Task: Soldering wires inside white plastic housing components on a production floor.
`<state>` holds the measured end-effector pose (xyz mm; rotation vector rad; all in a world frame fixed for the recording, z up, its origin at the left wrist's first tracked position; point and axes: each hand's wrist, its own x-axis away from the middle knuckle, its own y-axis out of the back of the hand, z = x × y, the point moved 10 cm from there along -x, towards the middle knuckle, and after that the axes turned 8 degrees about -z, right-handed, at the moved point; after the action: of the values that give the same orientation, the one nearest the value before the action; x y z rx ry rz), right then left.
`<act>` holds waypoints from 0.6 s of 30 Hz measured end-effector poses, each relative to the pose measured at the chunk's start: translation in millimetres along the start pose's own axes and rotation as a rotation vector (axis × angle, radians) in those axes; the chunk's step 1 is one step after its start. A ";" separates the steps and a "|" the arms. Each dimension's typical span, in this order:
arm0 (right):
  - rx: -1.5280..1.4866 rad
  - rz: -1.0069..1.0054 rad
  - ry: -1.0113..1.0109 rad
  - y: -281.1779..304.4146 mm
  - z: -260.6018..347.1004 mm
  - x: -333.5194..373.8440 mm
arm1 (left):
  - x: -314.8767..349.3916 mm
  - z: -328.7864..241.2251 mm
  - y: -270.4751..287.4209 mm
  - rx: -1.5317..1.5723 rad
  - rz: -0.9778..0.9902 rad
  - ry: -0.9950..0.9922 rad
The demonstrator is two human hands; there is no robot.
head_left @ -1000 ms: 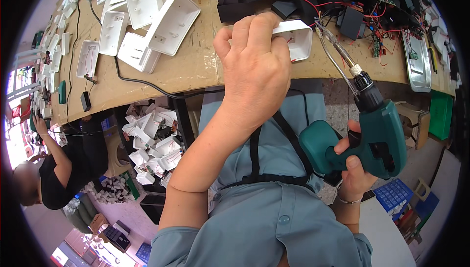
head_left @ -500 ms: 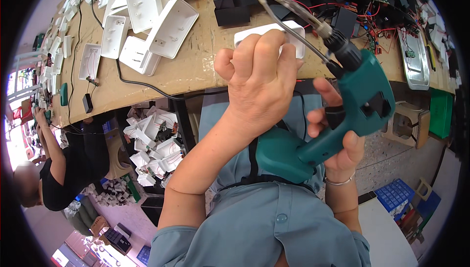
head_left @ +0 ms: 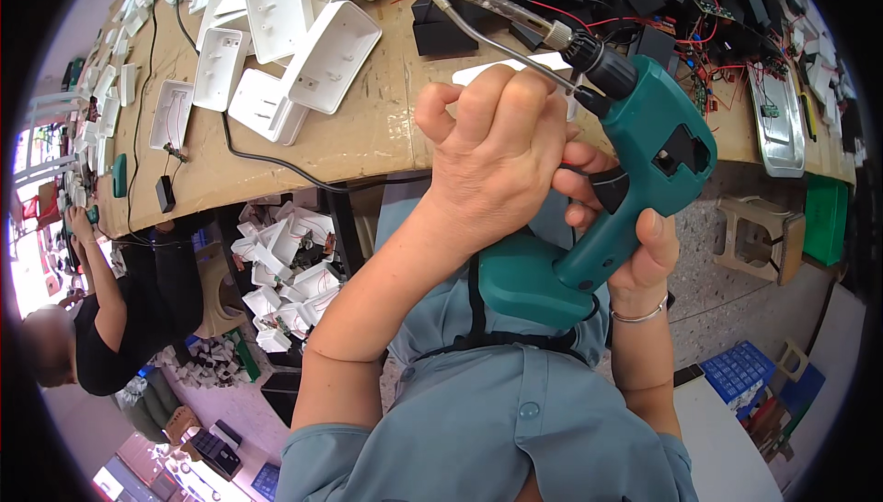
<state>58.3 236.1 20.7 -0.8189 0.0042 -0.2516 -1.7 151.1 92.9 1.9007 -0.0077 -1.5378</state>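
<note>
My right hand [head_left: 651,249] holds a green pistol-shaped soldering gun [head_left: 589,258] by its grip, with fingers by the black trigger. Its thin metal iron and curved feed tube [head_left: 478,34] point up and left over the table. My left hand [head_left: 492,157] is closed, knuckles up, at the table's front edge, beside the right fingertips. Whatever its curled fingers hold is hidden beneath it. Just beyond it lies a white plastic case [head_left: 471,73], mostly covered by the hand and the gun.
White plastic cases [head_left: 333,56] are piled on the table [head_left: 386,125] at left. Black boxes [head_left: 446,37], red wires and circuit boards crowd the far right, near a metal tray [head_left: 778,134]. A black cable [head_left: 276,161] crosses the table edge. Another person [head_left: 129,318] works at far left.
The soldering gun has moved left and slightly up, its tip now further left. My right fingertips have come up against my left hand, which stays closed. Less of the white case shows.
</note>
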 end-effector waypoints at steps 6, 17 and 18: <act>0.003 -0.007 -0.010 1.3 2.5 -3.3 | -3.0 1.0 4.8 0.032 -0.006 -0.002; -0.041 -0.052 0.029 11.0 9.3 -2.9 | 6.1 11.8 18.6 0.395 -0.035 0.031; -0.035 -0.055 0.027 10.3 9.1 -3.4 | 5.7 13.2 19.5 0.400 -0.054 0.039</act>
<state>58.2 250.1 19.1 -0.8512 0.0113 -0.3147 -3.7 127.3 96.9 2.2550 -0.2677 -1.6261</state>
